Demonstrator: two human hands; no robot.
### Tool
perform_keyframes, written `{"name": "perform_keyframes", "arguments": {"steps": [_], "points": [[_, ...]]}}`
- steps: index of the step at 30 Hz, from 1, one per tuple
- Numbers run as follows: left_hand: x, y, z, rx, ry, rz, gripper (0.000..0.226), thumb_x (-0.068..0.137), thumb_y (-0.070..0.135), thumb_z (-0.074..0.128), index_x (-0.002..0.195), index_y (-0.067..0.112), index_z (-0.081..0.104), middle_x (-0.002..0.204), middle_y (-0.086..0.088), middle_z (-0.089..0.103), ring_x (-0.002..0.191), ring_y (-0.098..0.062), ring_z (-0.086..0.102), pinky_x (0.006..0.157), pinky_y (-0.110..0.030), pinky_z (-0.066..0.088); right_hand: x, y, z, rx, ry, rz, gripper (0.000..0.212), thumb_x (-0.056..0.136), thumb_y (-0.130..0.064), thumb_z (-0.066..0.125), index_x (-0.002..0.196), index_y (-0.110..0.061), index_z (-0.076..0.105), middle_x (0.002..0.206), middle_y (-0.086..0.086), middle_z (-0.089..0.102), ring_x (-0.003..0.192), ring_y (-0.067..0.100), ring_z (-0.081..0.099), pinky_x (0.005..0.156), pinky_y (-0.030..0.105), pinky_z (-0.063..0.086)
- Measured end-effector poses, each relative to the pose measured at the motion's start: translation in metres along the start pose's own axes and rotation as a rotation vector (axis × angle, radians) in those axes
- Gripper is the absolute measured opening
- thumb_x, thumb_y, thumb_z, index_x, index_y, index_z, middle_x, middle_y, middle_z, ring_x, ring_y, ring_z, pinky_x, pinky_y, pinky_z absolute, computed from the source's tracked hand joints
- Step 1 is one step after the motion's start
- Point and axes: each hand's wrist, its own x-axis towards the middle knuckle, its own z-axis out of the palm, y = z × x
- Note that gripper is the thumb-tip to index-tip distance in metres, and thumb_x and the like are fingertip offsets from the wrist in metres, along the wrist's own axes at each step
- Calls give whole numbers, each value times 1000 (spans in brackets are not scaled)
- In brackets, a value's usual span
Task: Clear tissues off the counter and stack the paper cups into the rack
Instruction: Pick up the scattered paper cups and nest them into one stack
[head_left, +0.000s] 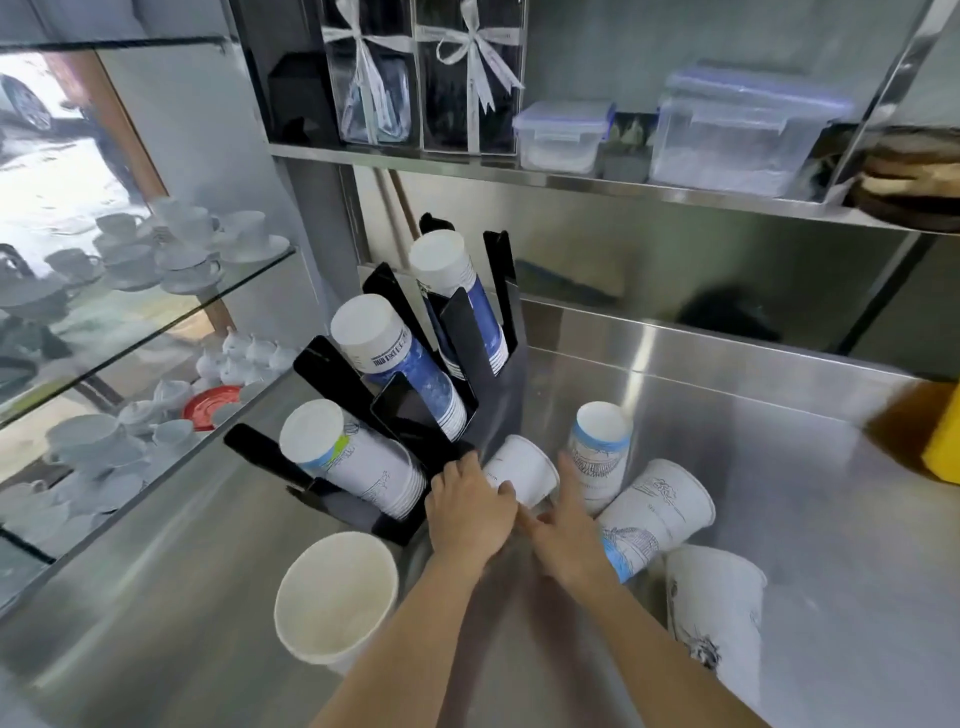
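A black cup rack (410, 415) stands on the steel counter (779, 519) and holds three slanted stacks of paper cups: a top stack (457, 296), a middle stack (395, 364) and a bottom stack (353, 462). My left hand (467, 512) grips a small white cup (522, 470) lying just right of the rack's base. My right hand (566, 530) rests beside it with fingers spread, touching a blue-banded cup (600, 452). Another printed cup (657, 512) lies tilted further right. A big open cup (337, 597) stands near left, and a further cup (714, 613) sits near right. No tissues are visible.
Glass shelves (156, 312) at the left carry white teacups and saucers. A steel shelf (571, 179) above holds plastic boxes and ribboned packets. A yellow and brown object (930, 441) sits at the counter's right edge.
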Motion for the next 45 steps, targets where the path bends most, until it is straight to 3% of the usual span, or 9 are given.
{"name": "perform_keyframes", "arguments": {"steps": [7,13,16,20,24,30,36,39,45], "points": [[26,-6,12,-162,-177,-238,50,85,45,43,124,13,46,129,-14,54,118,-34,49,102,-44,37,25,-1,3,65,-47,22,64,82,-32,66,132,-24,26,89,-18,45,80,7,56,80,54,55],[18,-2,15,-215,-161,-262,58,82,49,48,121,7,48,126,-19,52,116,-36,49,101,-44,40,23,0,6,183,-41,11,68,83,-18,65,134,-24,19,116,3,52,99,21,59,87,44,54],[6,9,0,-242,-150,-196,59,80,51,51,119,8,46,124,-18,50,115,-36,49,100,-45,40,16,-9,0,205,-4,-90,79,81,-12,67,140,-22,16,132,4,46,111,15,51,94,31,43],[-13,25,-36,-379,-30,-40,55,77,50,60,113,10,50,118,-15,55,109,-33,54,96,-44,44,4,-41,-16,259,53,-251,79,79,-15,70,136,-34,19,131,7,50,114,20,56,99,42,48],[-34,34,-82,-433,81,135,65,78,49,62,130,19,38,129,-10,53,116,-28,51,99,-45,43,-15,-79,-26,278,98,-468,80,79,-14,71,129,-47,19,131,6,51,112,15,58,86,18,53],[-75,8,-141,-520,190,433,83,79,44,64,134,59,4,136,3,43,118,-19,50,99,-46,45,-53,-120,-11,235,94,-682,83,77,-24,73,135,-44,17,132,-11,48,114,4,55,91,36,54],[-98,-45,-168,-567,157,584,80,76,31,69,131,61,20,132,28,39,126,-9,40,105,-42,41,-90,-120,31,239,59,-749,87,73,-24,74,128,-59,17,128,-31,44,113,-1,55,86,18,50],[-101,-74,-164,-596,183,588,79,75,28,73,136,46,27,141,17,41,129,-6,40,104,-33,40,-101,-109,51,194,26,-735,89,74,-22,74,129,-60,15,124,-44,41,113,-9,52,88,12,47],[-106,-130,-131,-609,176,517,60,83,44,56,136,49,28,143,26,36,134,-3,35,112,-29,31,-112,-81,69,-5,-129,-598,84,74,-41,71,133,-59,14,140,-25,40,129,4,44,105,37,43]]}}
